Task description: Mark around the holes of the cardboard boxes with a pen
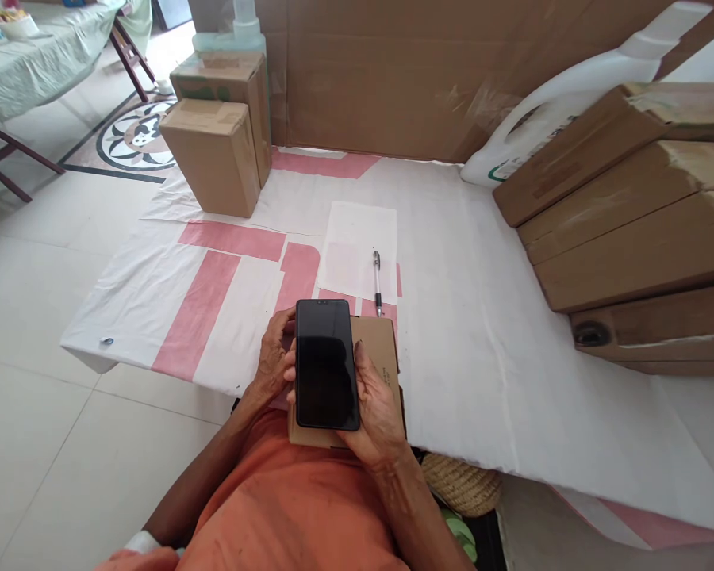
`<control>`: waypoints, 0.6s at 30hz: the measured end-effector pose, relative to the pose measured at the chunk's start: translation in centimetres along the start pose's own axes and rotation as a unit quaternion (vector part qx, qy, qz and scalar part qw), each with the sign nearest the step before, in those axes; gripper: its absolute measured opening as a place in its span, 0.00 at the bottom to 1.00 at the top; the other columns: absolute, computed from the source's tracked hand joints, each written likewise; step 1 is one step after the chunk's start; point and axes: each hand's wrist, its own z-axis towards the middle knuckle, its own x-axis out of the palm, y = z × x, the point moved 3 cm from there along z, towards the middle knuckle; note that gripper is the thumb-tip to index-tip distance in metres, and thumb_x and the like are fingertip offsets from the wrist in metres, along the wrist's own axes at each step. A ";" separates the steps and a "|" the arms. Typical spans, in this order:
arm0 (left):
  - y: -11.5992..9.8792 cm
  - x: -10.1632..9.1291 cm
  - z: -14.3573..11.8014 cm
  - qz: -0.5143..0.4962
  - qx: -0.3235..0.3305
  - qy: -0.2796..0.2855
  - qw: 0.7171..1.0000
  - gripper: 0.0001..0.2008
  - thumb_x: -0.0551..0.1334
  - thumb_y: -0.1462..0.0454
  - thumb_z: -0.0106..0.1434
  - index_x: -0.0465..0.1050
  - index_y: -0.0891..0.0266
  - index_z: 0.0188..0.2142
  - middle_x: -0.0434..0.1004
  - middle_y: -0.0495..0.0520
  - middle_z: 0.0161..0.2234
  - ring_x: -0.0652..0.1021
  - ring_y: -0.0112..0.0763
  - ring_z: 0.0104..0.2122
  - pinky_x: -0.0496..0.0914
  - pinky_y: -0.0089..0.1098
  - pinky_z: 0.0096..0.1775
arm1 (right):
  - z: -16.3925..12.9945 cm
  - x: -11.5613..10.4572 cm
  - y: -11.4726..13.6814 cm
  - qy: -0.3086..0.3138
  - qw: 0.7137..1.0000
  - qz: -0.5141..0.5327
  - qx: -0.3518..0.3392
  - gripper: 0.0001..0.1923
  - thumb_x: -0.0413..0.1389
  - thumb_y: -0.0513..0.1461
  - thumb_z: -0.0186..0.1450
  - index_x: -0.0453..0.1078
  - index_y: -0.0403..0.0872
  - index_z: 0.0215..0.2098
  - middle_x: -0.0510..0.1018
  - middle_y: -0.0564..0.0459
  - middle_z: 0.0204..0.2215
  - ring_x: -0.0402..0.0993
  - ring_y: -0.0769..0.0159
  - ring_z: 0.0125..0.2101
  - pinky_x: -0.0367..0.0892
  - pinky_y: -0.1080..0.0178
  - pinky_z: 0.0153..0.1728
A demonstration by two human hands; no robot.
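Observation:
A black smartphone point(326, 365) with a dark screen is held upright in my right hand point(378, 404). The thumb lies along its right edge, and fingertips show past its left edge. Beneath the phone, a flat cardboard box point(378, 337) sits at the table's front edge, partly over my lap. My left hand point(272, 349) is curled at the left side of this box, its fingertips partly hidden behind the phone. Just beyond the box, a pen point(377, 281) with a black grip lies partly on a white sheet of paper point(357, 230).
The table point(452, 317) has a white and pink cover. Two upright cardboard boxes point(211, 155) stand at the back left. Several stacked boxes point(624, 214) and a white plastic jug point(547, 103) are at the right. A large cardboard panel point(381, 71) closes off the back.

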 end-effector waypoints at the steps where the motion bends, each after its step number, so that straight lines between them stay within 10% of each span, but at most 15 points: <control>1: 0.0 0.1 0.2 0.001 0.005 0.006 1.000 0.18 0.65 0.51 0.67 0.80 0.53 0.52 0.83 0.57 0.46 0.82 0.47 0.47 0.77 0.46 0.52 | 0.0 0.0 0.1 0.003 1.000 0.000 -0.001 0.20 0.63 0.54 0.72 0.83 0.47 0.48 0.90 0.44 0.45 0.86 0.47 0.53 0.82 0.43 0.54; 18: -0.2 0.3 0.6 0.014 0.018 0.039 0.999 0.23 0.65 0.50 0.70 0.74 0.58 0.59 0.81 0.61 0.59 0.81 0.46 0.55 0.74 0.45 0.59 | -1.8 -1.1 1.3 -0.019 0.998 -0.034 -0.042 0.37 0.63 0.67 0.64 0.83 0.45 0.52 0.89 0.41 0.44 0.86 0.44 0.52 0.80 0.42 0.54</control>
